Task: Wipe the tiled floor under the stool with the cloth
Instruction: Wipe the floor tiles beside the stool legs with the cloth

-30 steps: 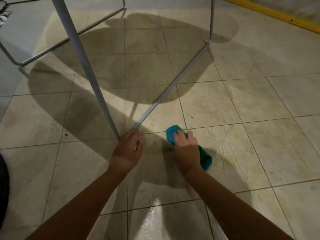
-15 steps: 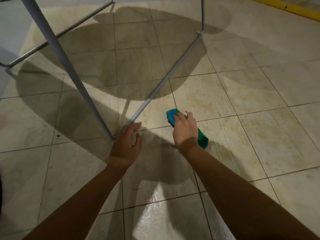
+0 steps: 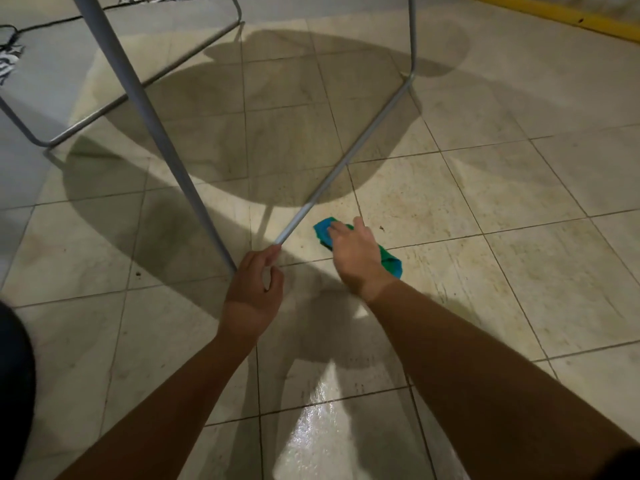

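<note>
The stool's near leg [image 3: 160,140] slants to the floor [image 3: 519,271] just left of the left grip [image 3: 252,289]. A low rail [image 3: 346,157] runs diagonally from that grip to the far leg [image 3: 411,36], fencing the shaded tiles. Right of the rail, the floor lies open to the yellow strip [image 3: 554,13].

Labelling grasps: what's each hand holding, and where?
Left hand grips the stool at its near floor-bar corner. Right hand presses the cloth on the floor, palm over its middle.
</note>
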`<state>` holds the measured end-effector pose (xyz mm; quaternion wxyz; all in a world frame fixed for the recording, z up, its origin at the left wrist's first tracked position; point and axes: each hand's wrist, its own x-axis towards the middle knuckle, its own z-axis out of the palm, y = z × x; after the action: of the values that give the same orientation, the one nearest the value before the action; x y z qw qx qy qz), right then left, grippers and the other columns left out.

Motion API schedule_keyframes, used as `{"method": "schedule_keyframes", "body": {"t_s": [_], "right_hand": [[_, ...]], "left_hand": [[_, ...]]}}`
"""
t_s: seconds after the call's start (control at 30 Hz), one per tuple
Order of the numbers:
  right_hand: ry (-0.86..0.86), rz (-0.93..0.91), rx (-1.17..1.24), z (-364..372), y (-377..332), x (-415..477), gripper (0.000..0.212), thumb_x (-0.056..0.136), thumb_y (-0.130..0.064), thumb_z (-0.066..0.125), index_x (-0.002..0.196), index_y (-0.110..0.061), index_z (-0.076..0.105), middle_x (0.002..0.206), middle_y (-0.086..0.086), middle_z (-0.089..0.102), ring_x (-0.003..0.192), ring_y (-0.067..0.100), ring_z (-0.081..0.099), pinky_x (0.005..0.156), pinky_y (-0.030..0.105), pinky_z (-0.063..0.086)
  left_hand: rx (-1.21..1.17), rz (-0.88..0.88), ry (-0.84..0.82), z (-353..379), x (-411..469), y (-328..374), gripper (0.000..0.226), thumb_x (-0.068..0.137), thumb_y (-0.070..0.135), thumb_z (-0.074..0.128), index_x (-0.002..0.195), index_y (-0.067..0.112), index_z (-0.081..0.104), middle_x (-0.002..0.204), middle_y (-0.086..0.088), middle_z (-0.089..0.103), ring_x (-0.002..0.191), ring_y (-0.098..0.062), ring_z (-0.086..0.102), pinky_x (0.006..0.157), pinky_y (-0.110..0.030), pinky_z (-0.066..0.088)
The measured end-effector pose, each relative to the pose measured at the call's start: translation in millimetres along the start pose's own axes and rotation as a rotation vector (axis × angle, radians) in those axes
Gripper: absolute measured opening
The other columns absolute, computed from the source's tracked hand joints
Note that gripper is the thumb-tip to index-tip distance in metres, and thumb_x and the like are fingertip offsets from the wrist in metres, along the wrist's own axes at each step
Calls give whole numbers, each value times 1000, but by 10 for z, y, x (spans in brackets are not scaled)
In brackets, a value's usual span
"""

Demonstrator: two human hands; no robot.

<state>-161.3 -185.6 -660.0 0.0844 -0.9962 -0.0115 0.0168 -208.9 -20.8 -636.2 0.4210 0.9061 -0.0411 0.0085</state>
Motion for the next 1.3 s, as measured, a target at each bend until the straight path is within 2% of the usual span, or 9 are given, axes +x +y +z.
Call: {"method": "schedule_keyframes", "body": {"t_s": [0.1, 0.23, 0.4, 0.6, 0.77, 0.97, 1.1, 1.2, 1.3], "right_hand": [[-11, 89, -56, 37, 176, -169, 44, 88, -1, 38, 132, -10, 40, 136, 4, 42, 113, 25, 36, 91, 31, 32], [-38, 263, 220, 221, -35, -640, 49, 84, 2, 49, 130, -12, 37, 131, 8, 41, 112, 21, 40, 100, 32, 32], [-167, 152, 302, 173, -345, -1274, 42, 92, -7, 36, 134, -13, 37, 135, 12, 39, 117, 29, 38, 102, 38, 34], [-68, 101, 8, 110, 190, -1954, 58, 47, -13, 85, 104, -15, 70, 105, -4, 70, 59, 10, 49, 51, 19, 41], [-63, 334, -6, -9, 695, -2329, 53, 91, -8, 43, 142, -12, 30, 148, -1, 33, 104, 18, 44, 92, 29, 35], [-174, 524, -165, 36, 291, -2020, 46, 86, -12, 50, 129, -3, 36, 120, 8, 41, 91, 18, 37, 84, 28, 33], [-171, 290, -121, 154, -38, -1855, 42, 86, -22, 43, 125, -5, 45, 129, 15, 44, 103, 27, 43, 84, 38, 36], [-21, 250, 63, 155, -26, -2071, 53, 75, -30, 66, 124, -14, 55, 127, 8, 57, 88, 24, 57, 74, 32, 49], [111, 104, -10, 88, 209, -2348, 50, 69, -31, 73, 115, -14, 63, 116, 3, 67, 87, 16, 53, 67, 26, 52]], "left_hand": [[-26, 26, -9, -48, -22, -13, 35, 90, 2, 47, 123, 8, 54, 107, 5, 51, 105, -12, 51, 93, -23, 39], [-17, 26, -9, -74, -53, 44, 33, 91, 4, 47, 123, 9, 54, 112, -2, 56, 106, -13, 51, 93, -24, 38], [-19, 40, -84, 8, -104, 232, 32, 93, 7, 44, 123, 9, 54, 120, -9, 55, 112, -17, 51, 95, -25, 38], [-28, 164, -152, 154, -205, 542, 30, 92, 5, 45, 120, 7, 56, 118, -9, 56, 108, -17, 52, 94, -27, 40], [14, 218, -224, 257, -258, 711, 30, 92, 8, 46, 120, 12, 56, 120, -6, 57, 109, -14, 53, 93, -24, 40], [81, 191, -319, 262, -375, 708, 33, 94, 15, 44, 126, 17, 51, 127, -1, 52, 98, -7, 48, 91, -23, 37], [100, 180, -330, 263, -389, 650, 34, 93, 12, 44, 126, 13, 51, 127, -5, 53, 112, -16, 50, 91, -23, 36], [96, 164, -303, 286, -385, 591, 32, 92, 9, 45, 123, 10, 54, 124, -8, 55, 114, -20, 51, 92, -22, 35], [115, 143, -312, 308, -396, 557, 32, 93, 11, 45, 123, 12, 54, 123, -6, 55, 113, -19, 51, 90, -21, 35]]}}
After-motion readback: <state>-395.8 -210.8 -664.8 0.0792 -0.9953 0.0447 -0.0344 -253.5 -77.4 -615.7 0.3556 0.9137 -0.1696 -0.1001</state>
